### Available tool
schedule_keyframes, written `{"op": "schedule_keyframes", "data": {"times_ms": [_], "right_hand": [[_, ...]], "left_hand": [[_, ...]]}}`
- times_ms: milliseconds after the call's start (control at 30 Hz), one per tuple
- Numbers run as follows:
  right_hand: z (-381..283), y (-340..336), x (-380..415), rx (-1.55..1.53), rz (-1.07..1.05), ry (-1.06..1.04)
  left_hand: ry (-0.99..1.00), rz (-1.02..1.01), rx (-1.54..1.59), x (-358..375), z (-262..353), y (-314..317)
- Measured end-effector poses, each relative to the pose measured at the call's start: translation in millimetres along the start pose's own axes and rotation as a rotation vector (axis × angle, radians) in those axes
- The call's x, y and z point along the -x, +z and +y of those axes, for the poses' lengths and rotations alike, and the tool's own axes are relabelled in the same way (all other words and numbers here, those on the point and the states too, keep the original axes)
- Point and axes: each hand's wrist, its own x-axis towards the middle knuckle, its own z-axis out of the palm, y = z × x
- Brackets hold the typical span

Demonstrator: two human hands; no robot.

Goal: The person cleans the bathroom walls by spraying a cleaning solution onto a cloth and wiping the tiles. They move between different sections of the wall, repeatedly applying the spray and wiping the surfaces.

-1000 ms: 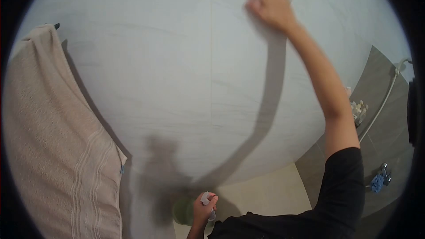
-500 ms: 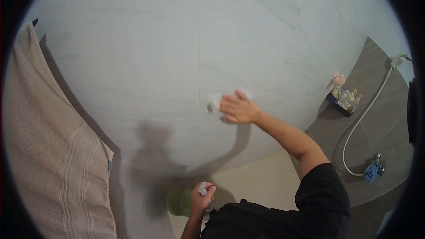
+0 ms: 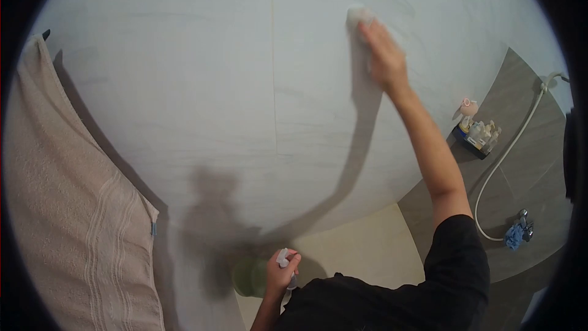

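Observation:
Stretched high up, my right hand (image 3: pixel 384 55) presses a white cloth (image 3: pixel 359 15) against the pale marbled wall (image 3: pixel 184 73). The cloth is bunched and shows mostly at the fingertips; motion blurs both it and the hand. Low in front of my body, my left hand (image 3: pixel 280 274) is wrapped round a spray bottle (image 3: pixel 282 257). Its whitish trigger head sticks out above the fingers, and most of the bottle is hidden by the hand and my dark shirt.
A beige towel (image 3: pixel 79 196) hangs at the left. On the right, a corner shelf (image 3: pixel 470 143) carries several bottles, beside a shower hose (image 3: pixel 505 158) and a blue bath puff (image 3: pixel 513 236) at the tap. A green bucket (image 3: pixel 244 277) stands on the floor behind my left hand.
My right hand has moved up and to the right across the wall with the cloth, and the arm is straighter. The left hand with the spray bottle has stayed nearly still.

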Motion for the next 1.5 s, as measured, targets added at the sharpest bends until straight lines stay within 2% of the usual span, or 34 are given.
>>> {"op": "schedule_keyframes", "data": {"times_ms": [67,133,167,233,267,333,367,433,600,733,767,867,900,967,1000,1067,1100,1167,1200,1233,1300,1333,1400,1433,1500], "right_hand": [[39,-14,-43,0.026,0.075,-0.024],[80,-24,-88,0.031,0.118,0.103],[89,-31,-113,0.041,0.128,0.097],[91,-44,-151,0.072,0.078,0.352],[86,-42,-156,0.077,0.085,0.349],[73,-34,-155,0.219,-0.073,0.284],[73,-15,-135,0.219,0.107,0.012],[47,-2,-93,0.240,-0.061,-0.107],[-30,9,39,0.166,-0.502,-0.162],[-69,2,118,-0.036,-0.800,-0.191],[-66,7,137,-0.037,-0.796,-0.186],[-63,7,174,-0.094,-0.619,-0.391],[-64,5,179,-0.098,-0.616,-0.387],[-75,-5,172,-0.147,-0.430,-0.312],[-88,-11,172,-0.157,-0.432,-0.309],[-130,-28,174,-0.414,-0.267,0.471],[-147,-36,173,-0.423,-0.278,0.475],[-182,-53,162,-1.079,-0.083,1.453],[-196,-66,143,-1.264,-0.055,1.676],[-201,-69,149,-1.268,-0.064,1.707],[-213,-76,162,-1.683,0.014,1.805],[-220,-80,165,-1.689,0.014,1.826],[-229,-87,165,-1.960,0.159,1.915],[-234,-92,164,-1.960,0.157,1.933],[-244,-103,164,-2.103,0.201,1.912]], "left_hand": [[-0.002,-0.007,-0.007,0,-1,0],[-0.005,-0.014,-0.035,1,2,0],[0.007,-0.021,-0.036,-1,1,0],[0.008,-0.017,-0.028,-4,-2,-3],[0.015,-0.021,-0.030,-7,-2,-3],[0.023,-0.009,0.001,-8,-3,-3],[0.021,-0.013,0.004,-8,-4,-2],[0.009,-0.021,0.038,-11,-5,0],[-0.036,-0.062,0.028,-14,-5,8],[-0.036,-0.134,0.030,-13,-9,14],[-0.036,-0.134,0.023,-13,-8,17],[-0.031,-0.174,-0.017,-6,-5,24],[-0.038,-0.176,-0.003,-3,-7,26],[-0.047,-0.171,0.011,1,-8,25],[-0.069,-0.169,-0.004,5,-9,25],[-0.106,-0.160,-0.013,14,-10,26],[-0.101,-0.148,-0.010,16,-9,25],[-0.116,-0.124,-0.013,20,-7,23],[-0.087,-0.110,-0.017,20,-5,23],[-0.063,-0.096,-0.022,23,-4,23],[-0.061,-0.073,-0.034,25,1,25],[-0.019,-0.068,-0.035,22,5,27],[-0.004,-0.056,-0.047,20,16,30],[0.018,-0.052,-0.053,21,22,31],[0.003,-0.038,-0.037,21,33,36]]}}
